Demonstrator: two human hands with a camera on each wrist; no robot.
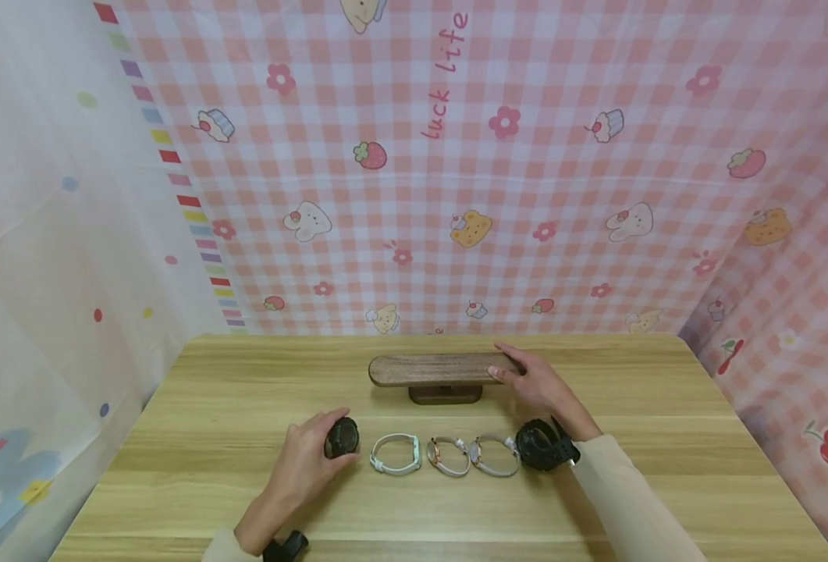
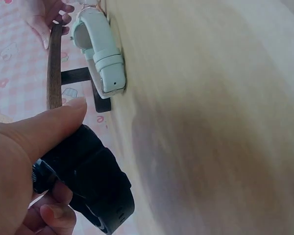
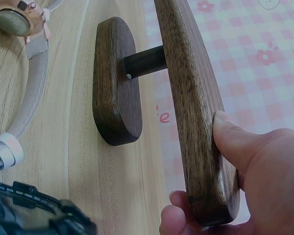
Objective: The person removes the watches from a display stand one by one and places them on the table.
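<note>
My left hand (image 1: 304,459) pinches a black watch (image 1: 342,437) between thumb and fingers, at the left end of a row of watches. In the left wrist view its black strap (image 2: 90,176) hangs curved below the thumb. At the back, my right hand (image 1: 543,388) grips the right end of a dark wooden watch stand (image 1: 428,369), thumb on one side of the bar and fingers on the other. A short dark post (image 3: 146,62) joins the bar to its rounded base (image 3: 112,88). Nearest the held watch lies a mint-and-white watch (image 1: 416,453).
Two watches with rose-gold cases (image 1: 433,454) and pale straps continue the row, followed by another black watch (image 1: 536,446) beside my right wrist. The wood-grain table (image 1: 210,437) ends at a pink checked cloth (image 1: 414,195) behind. A pale curtain (image 1: 48,234) hangs on the left.
</note>
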